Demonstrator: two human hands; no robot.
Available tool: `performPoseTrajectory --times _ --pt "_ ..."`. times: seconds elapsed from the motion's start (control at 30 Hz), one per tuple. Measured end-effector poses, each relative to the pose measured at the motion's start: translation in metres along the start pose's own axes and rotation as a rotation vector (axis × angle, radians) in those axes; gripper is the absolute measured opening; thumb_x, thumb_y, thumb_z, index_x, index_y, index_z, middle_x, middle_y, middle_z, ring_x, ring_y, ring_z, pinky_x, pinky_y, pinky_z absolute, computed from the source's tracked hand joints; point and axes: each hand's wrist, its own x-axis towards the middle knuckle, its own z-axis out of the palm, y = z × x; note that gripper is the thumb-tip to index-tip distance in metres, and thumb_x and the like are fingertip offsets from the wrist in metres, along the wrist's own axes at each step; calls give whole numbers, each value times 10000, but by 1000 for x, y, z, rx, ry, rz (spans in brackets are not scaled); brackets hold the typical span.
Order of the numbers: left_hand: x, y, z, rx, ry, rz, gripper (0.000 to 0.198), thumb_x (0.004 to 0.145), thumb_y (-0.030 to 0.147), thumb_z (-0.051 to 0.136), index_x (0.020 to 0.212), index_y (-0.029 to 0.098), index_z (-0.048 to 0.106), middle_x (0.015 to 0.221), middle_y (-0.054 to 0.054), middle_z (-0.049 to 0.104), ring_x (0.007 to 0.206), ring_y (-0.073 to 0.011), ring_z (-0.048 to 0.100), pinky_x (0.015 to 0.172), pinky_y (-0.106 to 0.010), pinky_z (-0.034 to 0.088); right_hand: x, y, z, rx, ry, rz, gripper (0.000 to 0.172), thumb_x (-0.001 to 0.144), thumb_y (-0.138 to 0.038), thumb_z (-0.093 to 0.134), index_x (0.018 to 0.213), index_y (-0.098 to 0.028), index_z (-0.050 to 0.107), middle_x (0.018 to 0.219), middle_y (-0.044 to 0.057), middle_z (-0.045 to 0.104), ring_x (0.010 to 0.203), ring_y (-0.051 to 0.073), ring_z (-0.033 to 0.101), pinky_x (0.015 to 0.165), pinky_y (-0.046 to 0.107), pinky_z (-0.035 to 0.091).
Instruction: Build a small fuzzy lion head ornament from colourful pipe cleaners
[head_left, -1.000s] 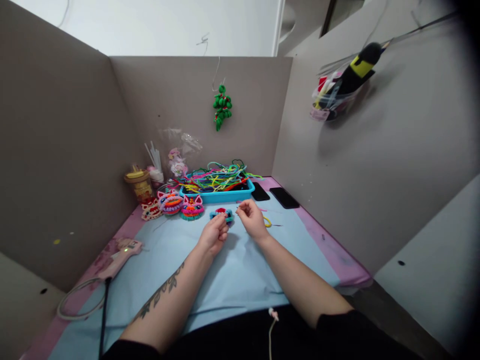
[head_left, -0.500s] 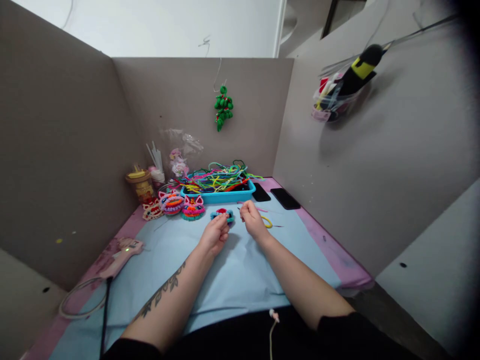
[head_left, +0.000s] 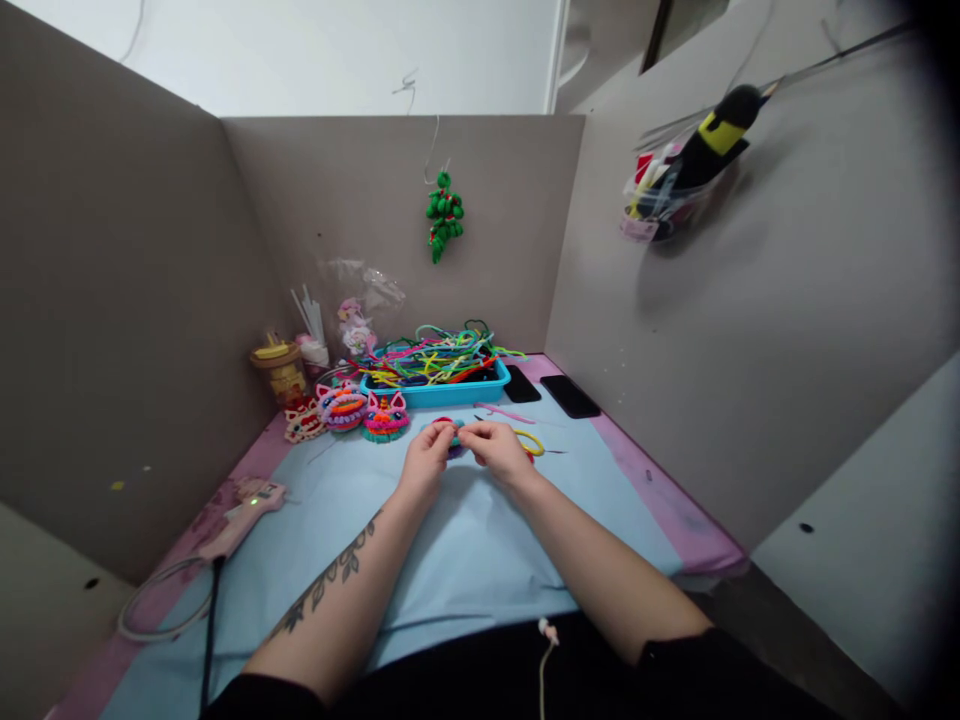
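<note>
My left hand [head_left: 427,460] and my right hand [head_left: 499,452] meet above the blue cloth, thumbs and fingertips pinched close together. What they grip is too small and covered to make out. Just behind and between the fingers shows a small fuzzy pipe-cleaner piece [head_left: 455,451] in teal, red and purple, partly hidden; whether it is held or lies on the cloth I cannot tell. Beside my right hand lies a yellow ring-shaped handle [head_left: 534,441], partly covered by the hand. A thin pink stick [head_left: 507,411] rests beyond it.
A blue tray [head_left: 439,397] heaped with colourful pipe cleaners [head_left: 442,360] stands at the back. Finished pipe-cleaner animal heads [head_left: 385,418] sit left of it, two black phones [head_left: 571,397] right. A pink corded tool [head_left: 251,512] lies at left. Grey partitions [head_left: 405,230] enclose the table.
My hands have come together from slightly apart. The right hand has turned and moved left, its fingertips now against the left hand's. The left hand has shifted slightly left.
</note>
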Motion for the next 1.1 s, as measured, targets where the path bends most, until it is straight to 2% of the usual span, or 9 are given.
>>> performPoseTrajectory --times 0.1,0.17,0.3,0.57,0.73,0.9,1.1 --pt "2 0 -2 71 -12 98 310 660 402 696 775 119 644 638 -10 596 575 -91 518 527 -189 404 -1 1 3 94 22 43 241 617 -373 685 638 -136 646 461 -43 472 389 50 320 378 202 209" --pt "2 0 -4 116 -22 137 267 670 372 688 765 123 666 693 -30 629 642 -116 556 582 -206 442 -1 0 5 145 39 70 231 597 -361 695 624 -139 639 460 -44 480 376 46 316 372 204 200" --pt "2 -1 -6 178 -18 179 216 680 340 675 752 137 689 689 -34 643 641 -130 567 583 -220 460 -3 -5 8 230 65 143 218 550 -327 710 617 -136 628 480 -38 512 361 36 312 361 204 173" --pt "3 -9 -7 269 -8 242 165 720 297 640 759 149 701 706 -33 659 656 -122 575 621 -211 462 0 -1 12 350 118 229 161 504 -256 668 540 -144 559 434 -58 454 358 30 292 356 192 145" --pt "4 -11 -6 293 5 252 161 734 280 624 785 155 711 751 -51 671 708 -141 588 667 -229 461 3 6 16 325 172 180 131 528 -236 623 519 -157 519 407 -76 404 359 34 268 359 195 150" --pt "2 -7 -9 358 69 327 154 690 258 670 817 196 732 781 -50 662 699 -153 554 687 -246 441 3 8 16 104 226 27 97 590 -256 570 577 -163 543 435 -67 420 392 55 305 378 197 212" --pt "-2 1 -11 400 15 366 77 693 247 660 741 235 719 802 -54 653 807 -199 552 776 -280 424 0 8 13 -20 198 -45 87 619 -242 543 590 -162 561 467 -50 446 426 73 342 406 201 271"
